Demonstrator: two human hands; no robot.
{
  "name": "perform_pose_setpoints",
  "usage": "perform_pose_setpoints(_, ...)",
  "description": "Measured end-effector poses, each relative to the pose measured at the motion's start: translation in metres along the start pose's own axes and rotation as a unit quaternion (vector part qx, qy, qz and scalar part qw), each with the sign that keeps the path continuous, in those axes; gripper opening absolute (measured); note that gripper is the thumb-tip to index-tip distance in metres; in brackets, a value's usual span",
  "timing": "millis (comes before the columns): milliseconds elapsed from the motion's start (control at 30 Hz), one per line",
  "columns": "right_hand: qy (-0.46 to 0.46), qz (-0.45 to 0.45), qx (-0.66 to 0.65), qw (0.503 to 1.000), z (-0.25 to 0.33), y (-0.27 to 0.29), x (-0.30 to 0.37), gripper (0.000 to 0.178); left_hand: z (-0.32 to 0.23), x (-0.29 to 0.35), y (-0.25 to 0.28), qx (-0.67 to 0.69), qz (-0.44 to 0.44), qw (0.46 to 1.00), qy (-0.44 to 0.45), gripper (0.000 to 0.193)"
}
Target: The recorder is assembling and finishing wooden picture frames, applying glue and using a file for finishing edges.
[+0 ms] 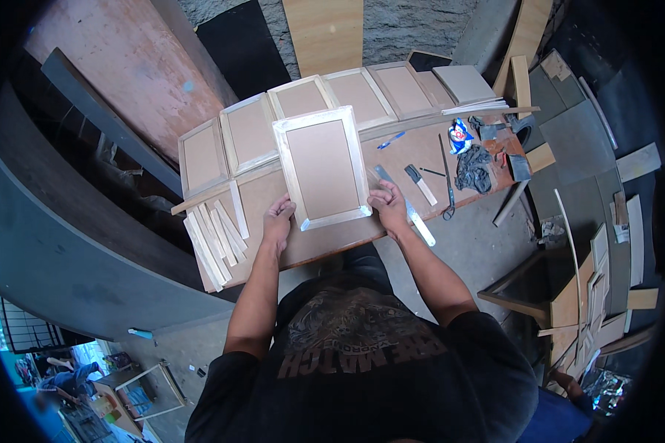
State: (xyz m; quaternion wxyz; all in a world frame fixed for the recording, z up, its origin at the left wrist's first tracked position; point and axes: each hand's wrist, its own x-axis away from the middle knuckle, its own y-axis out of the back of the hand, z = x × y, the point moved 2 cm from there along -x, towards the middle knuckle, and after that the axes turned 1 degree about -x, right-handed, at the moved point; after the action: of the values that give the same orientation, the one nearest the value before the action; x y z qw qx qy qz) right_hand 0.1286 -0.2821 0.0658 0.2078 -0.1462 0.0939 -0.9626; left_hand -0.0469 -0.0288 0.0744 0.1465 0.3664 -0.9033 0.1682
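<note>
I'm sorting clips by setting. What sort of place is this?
Probably a woodworking shop: the left hand and right hand hold a framed panel, similar panels line the back of the table, and wood strips lie at its left.

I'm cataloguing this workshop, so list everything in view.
Table: one, brown, centre
Held frame: one, pale and tan, over table
Framed panels: about five, tan, table's far side
Wood strips: several, pale, table's left
Pen: one, blue, right of frame
Brush: one, dark and pale, table's right
Metal strip: one, silver, beside brush
Packet: one, blue and white, table's right
Crumpled material: one, grey, near packet
Board: one, tan, far wall
Loose boards: many, mixed, right side
Shirt: one, black, lower centre
Left hand: one, bare, frame's left
Right hand: one, bare, frame's right
</note>
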Motion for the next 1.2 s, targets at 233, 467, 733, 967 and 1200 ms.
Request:
perform_pose_setpoints(233, -0.002, -0.003, 0.032, 0.999, -0.009, 0.004, 0.013, 0.063, 0.020, 0.015, 0.009, 0.002, 0.010, 1.000, 0.011, 0.039)
perform_pose_setpoints(467, -0.031, -0.016, 0.038, 0.999, -0.044, 0.019, 0.035, 0.060, 0.050, 0.035, 0.017, 0.010, -0.004, 0.999, 0.042, 0.035)
perform_pose_setpoints(733, -0.077, -0.028, 0.054, 0.995, -0.078, 0.035, 0.060, 0.059, 0.094, 0.042, 0.028, -0.007, 0.024, 0.996, 0.082, 0.032)
perform_pose_setpoints(967, -0.113, -0.052, 0.099, 0.987, -0.081, 0.028, 0.054, 0.061, 0.108, 0.037, 0.035, -0.071, -0.023, 0.990, 0.124, 0.027)
perform_pose_setpoints(1200, -0.121, -0.083, 0.130, 0.981, -0.090, 0.027, 0.053, 0.060, 0.117, 0.036, 0.035, -0.089, -0.041, 0.986, 0.134, 0.025)
